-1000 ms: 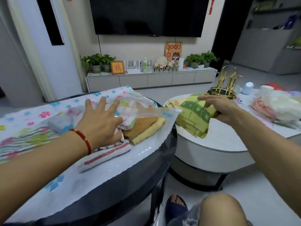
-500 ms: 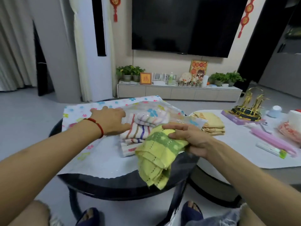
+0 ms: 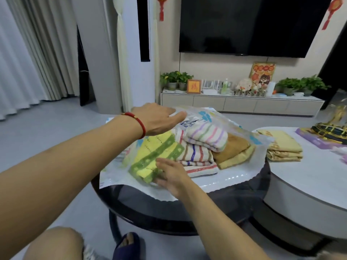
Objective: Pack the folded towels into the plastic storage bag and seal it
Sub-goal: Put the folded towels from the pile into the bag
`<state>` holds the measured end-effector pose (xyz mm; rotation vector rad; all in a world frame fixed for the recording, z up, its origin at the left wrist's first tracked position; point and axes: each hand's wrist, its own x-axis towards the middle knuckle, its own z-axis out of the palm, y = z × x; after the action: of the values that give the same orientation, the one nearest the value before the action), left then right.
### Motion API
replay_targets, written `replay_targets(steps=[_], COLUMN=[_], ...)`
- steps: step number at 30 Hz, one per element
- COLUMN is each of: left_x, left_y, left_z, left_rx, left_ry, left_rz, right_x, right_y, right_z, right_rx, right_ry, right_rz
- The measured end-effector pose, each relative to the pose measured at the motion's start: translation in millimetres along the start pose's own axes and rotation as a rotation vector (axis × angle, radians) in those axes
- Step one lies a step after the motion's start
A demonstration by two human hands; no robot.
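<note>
We see both bare forearms reaching out over a round, dark glass bench (image 3: 169, 209). The left hand (image 3: 157, 119), with a red cord bracelet (image 3: 138, 122) at the wrist, is stretched forward, palm down, fingers slack and holding up the top layer of a clear plastic storage bag (image 3: 221, 182) printed with pastel flowers. The right hand (image 3: 171, 175) is flat and open, fingers spread, pressing the near edge of a folded yellow-and-green towel (image 3: 155, 156) lying at the bag's mouth. Beside it, inside the bag, sit soft striped towels (image 3: 204, 139) stacked together and a tan towel (image 3: 234, 149). One folded pale yellow towel (image 3: 281, 147) rests apart on the white bench (image 3: 309, 181) to the right.
</note>
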<state>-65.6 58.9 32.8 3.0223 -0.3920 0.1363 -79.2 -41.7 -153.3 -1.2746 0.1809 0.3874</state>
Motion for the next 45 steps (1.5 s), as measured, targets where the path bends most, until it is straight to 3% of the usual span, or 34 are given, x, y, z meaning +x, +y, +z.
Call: replay_targets(steps=[2,4,7,9,18,23,28,34,40,43,45], left_x=[-1,-2,-3,-3,28,68,115,157,174,170,163], left_y=[0,3,8,15,87,144,191,216,213,210,205], left_z=[5,11,22,28,73,96,116,131,131,130,126], left_rx=[0.016,0.026,0.075,0.133,0.335,0.4,0.437,0.341,0.192,0.186,0.191], left_ry=[-0.003,0.0,0.017,0.03,0.081,0.082,0.055,0.126,0.091,0.079,0.04], left_rz=[0.004,0.018,0.034,0.067,0.311,0.456,0.514,0.583,0.628,0.605,0.565], right_x=[0,-3,-14,-23,-78,-80,-20,75,129,130,121], right_y=[7,5,-3,-12,-84,-110,-117,-149,-153,-156,-163], right_z=[-9,-17,-31,-47,-222,-341,-431,-486,-519,-515,-508], right_rx=[-0.142,-0.32,-0.72,-0.812,-0.889,-0.783,-0.87,-0.959,-1.166,-1.254,-1.083], right_ry=[-0.041,-0.05,0.055,0.112,0.201,0.525,0.817,1.019,1.034,1.061,1.048], right_rz=[0.018,-0.082,-0.289,-0.376,-0.44,-0.441,-0.306,-0.247,-0.012,-0.088,-0.211])
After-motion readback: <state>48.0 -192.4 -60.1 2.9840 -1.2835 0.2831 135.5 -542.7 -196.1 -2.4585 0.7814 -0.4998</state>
